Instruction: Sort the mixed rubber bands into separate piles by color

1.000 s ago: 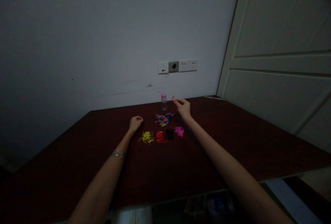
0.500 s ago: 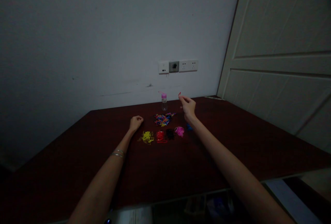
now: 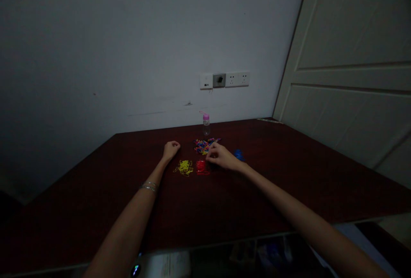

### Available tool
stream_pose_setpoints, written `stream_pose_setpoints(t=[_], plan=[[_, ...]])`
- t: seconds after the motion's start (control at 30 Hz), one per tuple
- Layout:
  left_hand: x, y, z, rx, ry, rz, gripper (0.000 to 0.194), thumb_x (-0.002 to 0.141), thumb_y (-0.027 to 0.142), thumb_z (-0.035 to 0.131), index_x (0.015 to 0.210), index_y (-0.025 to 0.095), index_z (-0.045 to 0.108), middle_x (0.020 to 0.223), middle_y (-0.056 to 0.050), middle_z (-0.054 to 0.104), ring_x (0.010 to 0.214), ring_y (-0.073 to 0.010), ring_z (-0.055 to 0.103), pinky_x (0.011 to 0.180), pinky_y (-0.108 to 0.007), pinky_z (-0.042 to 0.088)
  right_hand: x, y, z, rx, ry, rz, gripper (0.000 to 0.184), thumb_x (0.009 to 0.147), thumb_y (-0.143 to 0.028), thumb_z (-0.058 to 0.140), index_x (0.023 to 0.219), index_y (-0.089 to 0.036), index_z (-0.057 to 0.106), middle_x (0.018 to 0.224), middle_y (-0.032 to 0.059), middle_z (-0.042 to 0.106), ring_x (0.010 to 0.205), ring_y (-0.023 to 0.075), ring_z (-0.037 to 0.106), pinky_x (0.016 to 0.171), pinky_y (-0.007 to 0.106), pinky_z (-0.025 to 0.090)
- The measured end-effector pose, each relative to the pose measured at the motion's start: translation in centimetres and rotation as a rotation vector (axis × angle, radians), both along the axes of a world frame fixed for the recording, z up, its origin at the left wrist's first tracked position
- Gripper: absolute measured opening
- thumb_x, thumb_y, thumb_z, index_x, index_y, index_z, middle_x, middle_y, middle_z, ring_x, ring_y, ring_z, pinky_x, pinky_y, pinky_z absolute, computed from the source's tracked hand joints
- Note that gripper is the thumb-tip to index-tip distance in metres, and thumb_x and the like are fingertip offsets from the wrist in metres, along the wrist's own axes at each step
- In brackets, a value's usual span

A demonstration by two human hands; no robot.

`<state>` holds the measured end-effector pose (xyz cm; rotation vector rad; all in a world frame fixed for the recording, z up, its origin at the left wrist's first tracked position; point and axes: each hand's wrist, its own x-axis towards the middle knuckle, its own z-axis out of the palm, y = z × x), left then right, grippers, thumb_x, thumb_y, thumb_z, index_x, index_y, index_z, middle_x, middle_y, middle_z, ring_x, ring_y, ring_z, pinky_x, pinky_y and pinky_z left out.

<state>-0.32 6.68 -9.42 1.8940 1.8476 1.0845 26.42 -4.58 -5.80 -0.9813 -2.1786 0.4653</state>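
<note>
My right hand (image 3: 221, 157) reaches over the table, thumb and fingers pinched together at the upper right edge of the red rubber band pile (image 3: 201, 167). Whatever is between its fingertips is too small to make out. My left hand (image 3: 171, 148) rests on the table with its fingers curled in, and nothing shows in it. Closer to me than that hand lies a yellow rubber band pile (image 3: 184, 167). A mixed heap of multicoloured bands (image 3: 201, 145) lies behind the red pile, partly covered by my right hand. Blue bands (image 3: 238, 154) lie beyond my right wrist.
A small clear bottle with a pink cap (image 3: 206, 126) stands behind the mixed heap, near the wall. Wall sockets (image 3: 236, 79) are above the dark red table (image 3: 180, 213). A panelled door (image 3: 346, 111) is on the right. Items lie below the table's front edge.
My right hand has come down and left, from holding up a red rubber band to the red pile. It now hides the black and pink piles. My left hand stays put; the view shifts slightly.
</note>
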Motion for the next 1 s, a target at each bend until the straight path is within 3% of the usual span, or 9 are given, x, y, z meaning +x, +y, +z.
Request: stream_pose_setpoints(t=[0.23,0.4,0.6,0.77,1.0], plan=[[-0.1,0.1,-0.3,0.013,0.004,-0.007,0.015,0.068,0.02,0.055,0.073,0.013,0.068,0.067,-0.003,0.064,0.062,-0.0126,0.056,0.057,-0.02,0.039,-1.1,-1.5,-0.8,0.02,-0.3,0.056,0.005,0.075,-0.02,0.06,0.078,-0.018,0.064,0.098,0.0037,0.05,0.08,0.0128,0.054,0.072,0.025,0.041],[0.0,0.2,-0.2,0.004,0.017,0.01,0.016,0.068,0.021,0.056,0.073,0.013,0.068,0.067,-0.004,0.064,0.063,-0.0132,0.056,0.057,-0.02,0.038,-1.3,-1.4,-1.0,0.034,-0.327,0.088,0.007,0.075,-0.02,0.06,0.079,-0.018,0.064,0.098,0.0038,0.051,0.082,0.0137,0.054,0.073,0.025,0.041],[0.0,0.4,-0.4,0.001,0.017,0.012,0.016,0.068,0.021,0.056,0.074,0.013,0.069,0.067,-0.004,0.065,0.064,-0.0138,0.057,0.059,-0.02,0.04,-0.3,-1.2,0.2,0.039,-0.267,0.048,0.012,0.078,-0.027,0.059,0.086,-0.019,0.063,0.099,0.0041,0.051,0.084,0.0137,0.053,0.074,0.026,0.041],[0.1,0.1,-0.1,-0.003,0.046,0.02,0.018,0.069,0.021,0.056,0.077,0.013,0.07,0.068,-0.005,0.065,0.064,-0.0139,0.056,0.06,-0.021,0.04,2.6,0.5,0.5,0.083,-0.191,-0.102,0.017,0.08,-0.034,0.056,0.085,-0.018,0.06,0.098,0.0044,0.051,0.084,0.0139,0.052,0.075,0.027,0.041],[0.5,-0.2,-0.1,-0.005,0.105,-0.009,0.019,0.069,0.021,0.055,0.077,0.012,0.07,0.071,-0.005,0.065,0.065,-0.0134,0.056,0.061,-0.021,0.04,9.6,4.3,-1.5,0.149,0.048,-0.428,0.03,0.079,-0.046,0.05,0.071,-0.017,0.053,0.075,0.0027,0.054,0.069,0.014,0.049,0.066,0.025,0.038]])
